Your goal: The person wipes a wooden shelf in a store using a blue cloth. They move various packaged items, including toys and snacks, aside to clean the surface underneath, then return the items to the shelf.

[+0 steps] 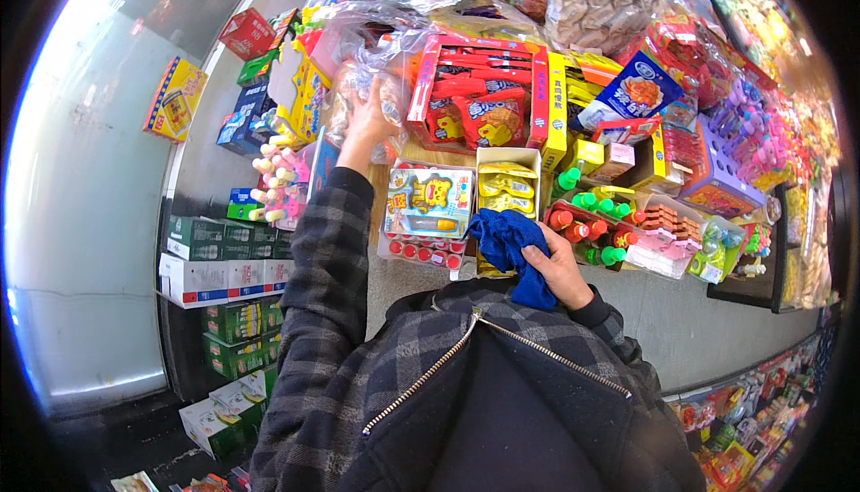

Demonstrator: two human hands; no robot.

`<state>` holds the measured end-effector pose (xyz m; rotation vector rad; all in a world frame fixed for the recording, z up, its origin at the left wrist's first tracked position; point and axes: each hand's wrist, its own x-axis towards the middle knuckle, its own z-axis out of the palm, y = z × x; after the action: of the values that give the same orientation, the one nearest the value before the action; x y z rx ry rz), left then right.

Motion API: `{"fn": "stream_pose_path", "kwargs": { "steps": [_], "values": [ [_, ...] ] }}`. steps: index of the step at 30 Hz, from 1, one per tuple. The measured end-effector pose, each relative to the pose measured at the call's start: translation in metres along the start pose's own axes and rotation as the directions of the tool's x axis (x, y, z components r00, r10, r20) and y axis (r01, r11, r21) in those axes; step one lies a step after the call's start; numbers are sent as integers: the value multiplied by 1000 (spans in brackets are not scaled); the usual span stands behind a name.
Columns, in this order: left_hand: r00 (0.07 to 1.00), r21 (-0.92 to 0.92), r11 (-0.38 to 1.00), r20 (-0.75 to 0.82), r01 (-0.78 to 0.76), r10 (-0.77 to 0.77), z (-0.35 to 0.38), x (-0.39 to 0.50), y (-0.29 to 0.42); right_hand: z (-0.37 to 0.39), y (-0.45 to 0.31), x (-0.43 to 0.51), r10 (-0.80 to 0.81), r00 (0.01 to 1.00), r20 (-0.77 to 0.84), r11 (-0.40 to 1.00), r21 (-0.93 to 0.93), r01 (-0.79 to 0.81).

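My right hand (561, 270) grips a crumpled dark blue cloth (514, 250) just in front of my jacket. Farther out on the left, my left hand (366, 123) lies on a clear plastic bag (386, 89) of small packed items, its fingers spread around the near side. Right of that bag stands a red open-top box (420, 99) holding red snack packets (494, 119). Nearer to me is a clear-lidded box (430, 203) with a cartoon bear picture, on top of a tub of red-capped pieces (423, 250). A white carton of yellow packets (507, 186) sits beside it, partly behind the cloth.
Bottles with green and red caps (591, 213) crowd the right, near a purple display box (719, 163) of toys. Pink toys with pale tips (279, 183) stand by my left forearm. Stacked drink cartons (228, 243) line the left side. Large plastic bags (598, 2) fill the back.
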<state>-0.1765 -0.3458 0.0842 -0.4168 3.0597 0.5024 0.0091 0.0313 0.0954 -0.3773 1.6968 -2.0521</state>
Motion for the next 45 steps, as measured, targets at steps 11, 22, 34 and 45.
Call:
{"fn": "stream_pose_path", "kwargs": {
  "steps": [11, 22, 34, 45],
  "values": [
    [998, 116, 991, 2, -59, 59, 15, 75, 5, -8, -1, -15, 42, 997, -64, 997, -64, -46],
    [912, -209, 894, 23, -397, 410, -135, -22, 71, -3, 2, -18, 38, 998, -44, 997, 70, -35],
    [824, -757, 644, -432, -110, -367, -165, -298, -162, 102, 20, 39, 2, 927, 375, 999, -38, 13],
    [911, -815, 578, -269, -43, -312, -149, -338, -394, 359, 83, 94, 142, 881, 452, 990, -82, -118]
  ]
}}
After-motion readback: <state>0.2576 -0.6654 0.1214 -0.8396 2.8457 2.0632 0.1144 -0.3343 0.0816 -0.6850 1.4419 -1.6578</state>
